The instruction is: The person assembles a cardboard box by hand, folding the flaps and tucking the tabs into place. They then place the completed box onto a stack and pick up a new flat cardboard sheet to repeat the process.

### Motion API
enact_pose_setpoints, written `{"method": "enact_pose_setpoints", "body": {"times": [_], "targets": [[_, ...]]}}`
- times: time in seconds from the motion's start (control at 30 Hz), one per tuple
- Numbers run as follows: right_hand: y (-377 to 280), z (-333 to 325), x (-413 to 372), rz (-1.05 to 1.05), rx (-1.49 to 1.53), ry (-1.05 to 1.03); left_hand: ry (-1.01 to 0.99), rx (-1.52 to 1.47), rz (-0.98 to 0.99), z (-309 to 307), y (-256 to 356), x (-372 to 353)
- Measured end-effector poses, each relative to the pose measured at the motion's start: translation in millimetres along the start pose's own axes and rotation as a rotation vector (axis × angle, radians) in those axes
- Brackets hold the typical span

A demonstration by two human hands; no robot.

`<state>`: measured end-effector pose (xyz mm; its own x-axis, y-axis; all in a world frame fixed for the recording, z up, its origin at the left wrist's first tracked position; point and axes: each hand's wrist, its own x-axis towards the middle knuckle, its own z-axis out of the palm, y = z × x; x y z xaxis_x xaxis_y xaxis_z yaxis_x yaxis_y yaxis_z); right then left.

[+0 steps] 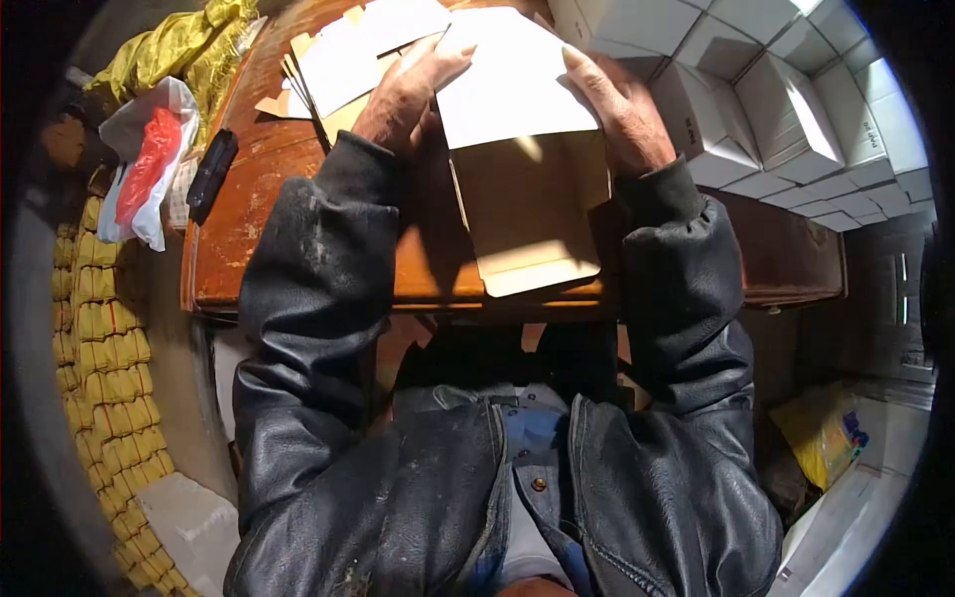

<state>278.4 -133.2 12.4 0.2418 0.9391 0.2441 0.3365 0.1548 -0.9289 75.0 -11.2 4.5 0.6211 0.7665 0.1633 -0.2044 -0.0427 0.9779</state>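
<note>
Nearest, the dark jacket sleeves extend over the front edge of the table; a loose cuff could catch the box if the arms drew in. The box, white outside and brown inside, lies between the forearms and hands, its near flap pointing toward the person, by the table's front edge. Whether it rests on the wood or is held just above cannot be told. If pressed against the edge, that flap might crease along the wrong line. Farther on, the left hand and right hand grip the box from opposite sides, thumbs over the white panel, the remaining fingers mostly hidden. Uneven squeezing could skew the walls; too hard a thumb might dent the panel. Beyond the left hand, flat card pieces overlap loosely, and a sweep of the wrist could scatter them. To the right, stacked white boxes stand near the right hand; an outward elbow or knuckle could dislodge one.
</note>
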Motion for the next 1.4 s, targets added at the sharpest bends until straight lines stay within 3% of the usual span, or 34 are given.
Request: {"method": "enact_pose_setpoints", "body": {"times": [0.1,0.17,0.3,0.4,0.5,0.57,0.73,1.03,1.4], "targets": [[-6.9,-1.3,-12.5,-0.002,0.094,0.076,0.055,-0.137,-0.07,0.9,-8.4,1.8],[0.9,-11.7,-18.7,-0.218,-0.22,0.132,0.105,-0.18,-0.08,0.9,-11.2,3.2],[-3.1,-10.8,-42.2,-0.287,0.05,0.092,0.081,-0.065,-0.07,-6.1,-17.6,12.3],[-0.5,-6.1,-66.2,-0.253,0.28,-0.009,-0.003,0.069,-0.023,-17.1,-27.6,19.4],[7.5,-2.8,-83.5,-0.202,0.122,0.014,-0.051,0.123,0.008,-16.8,-26.4,16.5],[-1.1,-8.0,-90.6,-0.061,0.352,-0.043,-0.069,0.144,0.019,-16.9,-27.2,14.6],[3.9,-11.3,-88.9,-0.15,0.423,-0.117,-0.101,0.183,0.038,-18.5,-26.9,12.9],[6.9,-9.0,-82.9,-0.108,0.262,-0.132,-0.144,0.227,0.061,-13.9,-26.7,9.3],[26.6,-10.1,-59.0,-0.542,-0.455,0.108,-0.178,0.334,0.171,0.1,-21.8,9.8]]}}
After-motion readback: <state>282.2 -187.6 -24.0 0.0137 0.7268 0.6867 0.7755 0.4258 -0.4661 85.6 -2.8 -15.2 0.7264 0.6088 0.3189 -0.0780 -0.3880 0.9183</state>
